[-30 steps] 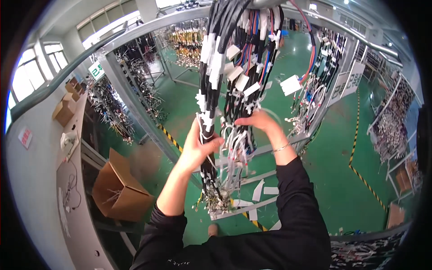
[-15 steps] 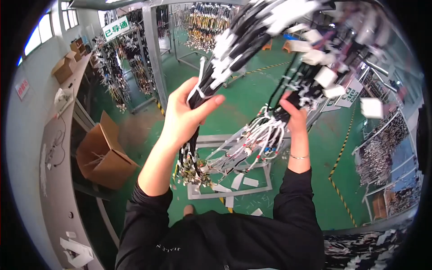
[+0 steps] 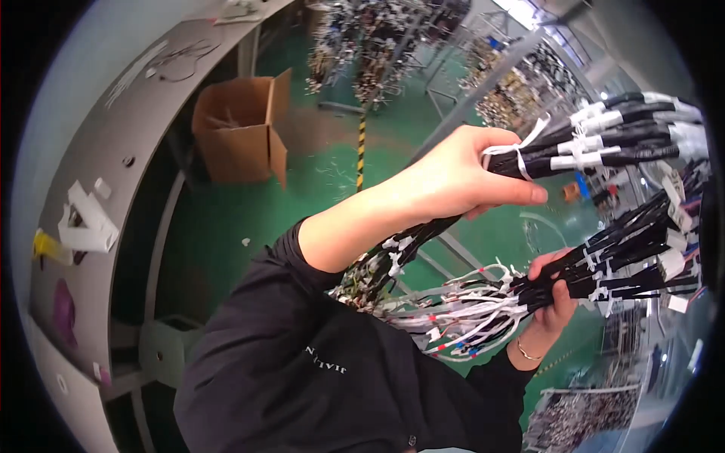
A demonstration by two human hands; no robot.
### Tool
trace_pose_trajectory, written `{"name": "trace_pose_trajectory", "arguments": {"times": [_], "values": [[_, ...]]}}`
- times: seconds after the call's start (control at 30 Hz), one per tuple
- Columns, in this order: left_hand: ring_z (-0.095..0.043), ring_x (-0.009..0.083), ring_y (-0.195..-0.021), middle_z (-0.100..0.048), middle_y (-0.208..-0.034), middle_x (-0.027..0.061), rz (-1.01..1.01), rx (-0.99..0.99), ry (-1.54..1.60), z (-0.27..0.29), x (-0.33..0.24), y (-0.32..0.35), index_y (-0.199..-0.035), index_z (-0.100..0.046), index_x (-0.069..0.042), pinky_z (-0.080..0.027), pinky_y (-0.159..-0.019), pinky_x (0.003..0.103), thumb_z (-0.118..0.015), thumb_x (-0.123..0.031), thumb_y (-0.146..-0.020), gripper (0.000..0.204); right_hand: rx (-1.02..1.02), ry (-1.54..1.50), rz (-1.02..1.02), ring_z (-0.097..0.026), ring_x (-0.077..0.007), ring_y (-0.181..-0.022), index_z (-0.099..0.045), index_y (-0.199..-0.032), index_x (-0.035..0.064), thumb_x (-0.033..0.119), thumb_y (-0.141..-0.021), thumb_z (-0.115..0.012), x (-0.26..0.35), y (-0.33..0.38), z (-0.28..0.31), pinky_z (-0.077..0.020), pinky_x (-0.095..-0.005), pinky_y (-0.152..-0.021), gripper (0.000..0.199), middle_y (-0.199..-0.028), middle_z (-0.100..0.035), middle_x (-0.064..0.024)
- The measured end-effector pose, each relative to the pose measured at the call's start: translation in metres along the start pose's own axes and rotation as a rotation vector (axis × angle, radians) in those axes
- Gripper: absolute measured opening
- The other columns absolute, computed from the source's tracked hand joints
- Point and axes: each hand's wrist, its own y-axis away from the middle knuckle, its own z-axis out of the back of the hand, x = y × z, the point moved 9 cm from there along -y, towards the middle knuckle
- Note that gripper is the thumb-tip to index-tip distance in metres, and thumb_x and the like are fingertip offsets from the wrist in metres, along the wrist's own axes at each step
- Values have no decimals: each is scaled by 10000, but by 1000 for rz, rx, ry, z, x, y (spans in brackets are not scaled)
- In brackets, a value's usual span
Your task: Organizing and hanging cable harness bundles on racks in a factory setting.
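- Green floor (image 3: 325, 189) fills the room below, crossed by a yellow-and-black striped line (image 3: 361, 147).
- Grey workbench (image 3: 113, 151) curves along the left; an open cardboard box (image 3: 238, 136) stands on the floor beside it.
- Left hand (image 3: 453, 177) is closed around the upper bundle of black cables (image 3: 604, 147), bound with white ties.
- Right hand (image 3: 551, 298) grips the lower cable bundle (image 3: 627, 260), its white wire ends (image 3: 461, 317) hanging over the dark sleeve.
- Racks of hanging harnesses (image 3: 377, 45) line the background.

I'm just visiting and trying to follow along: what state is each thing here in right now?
Left hand: closed around the upper cable bundle.
Right hand: gripping the lower cable bundle.
White loose wire ends: hanging free, tangled.
Cardboard box: flaps open, on the floor.
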Motion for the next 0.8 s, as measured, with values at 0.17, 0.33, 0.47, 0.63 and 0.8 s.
{"name": "trace_pose_trajectory", "arguments": {"times": [0.17, 0.33, 0.47, 0.63, 0.8], "values": [[-442, 48, -429, -548, -619, -14, -106, -218, -23, 12, -26, 29, -907, -626, -27, -307, -415, 212, -744, -97, -796, 176, 27, -94, -99, -498, -166, -697, -419, -1034, 5, 124, -835, -640, 13, -15, -22, -384, -271, -677, 320, -764, -556, -136], [-424, 62, -425, -486, -555, -5, -175, -291, -15, 17, -15, 27, -973, -605, -24, -332, -412, 218, -667, -168, -880, 183, 111, -18, -110, -528, -160, -739, -446, -1100, -31, 75, -906, -549, 20, -33, -14, -401, -281, -715, 244, -768, -562, -107], [-431, 73, -437, -487, -568, -1, -80, -265, 34, 9, 6, 13, -939, -588, -32, -341, -418, 227, -659, -187, -892, 177, -74, -15, -174, -547, -148, -697, -519, -1056, -36, 46, -902, -588, 21, -31, -10, -424, -271, -658, 187, -747, -558, -69], [-454, 85, -447, -501, -576, -1, 111, -164, 189, -37, 78, -25, -933, -571, -54, -346, -437, 234, -673, -181, -891, 169, -356, 82, -234, -537, -126, -627, -546, -1008, -12, 83, -899, -618, 5, -7, 47, -408, -244, -596, 161, -714, -567, -58], [-436, 58, -459, -505, -579, -25, 283, -214, 163, -39, 154, -35, -841, -571, -70, -320, -437, 226, -740, -210, -846, 220, -627, 244, -331, -536, -77, -559, -593, -757, 78, 130, -855, -704, -38, 32, 99, -398, -231, -527, 158, -618, -579, 15]]}}
